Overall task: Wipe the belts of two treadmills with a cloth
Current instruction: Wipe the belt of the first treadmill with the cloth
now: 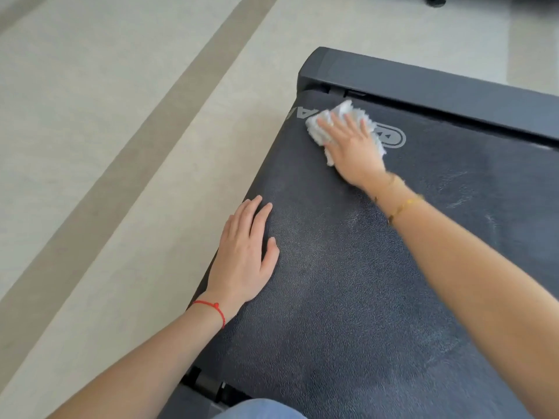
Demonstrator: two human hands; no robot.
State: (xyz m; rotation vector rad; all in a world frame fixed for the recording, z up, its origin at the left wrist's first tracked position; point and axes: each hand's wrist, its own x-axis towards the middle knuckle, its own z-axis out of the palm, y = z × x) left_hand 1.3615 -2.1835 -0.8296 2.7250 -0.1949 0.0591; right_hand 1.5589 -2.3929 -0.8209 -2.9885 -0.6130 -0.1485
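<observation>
Our right hand [352, 146] presses the cloth [341, 122] flat at the belt [348, 282]'s far end; our left hand [246, 252] rests spread, nearer, the belt's length running toward us.

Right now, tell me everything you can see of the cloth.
The cloth is white and looks like soft, fluffy fabric with a ragged fringe. It lies crumpled and flattened on the dark textured belt, near the far corner, partly covering the grey printed logo. The right hand presses on it with straight, spread fingers, hiding its middle; cloth shows beyond the fingertips and at both sides. The left hand rests flat on the belt, apart from it.
</observation>
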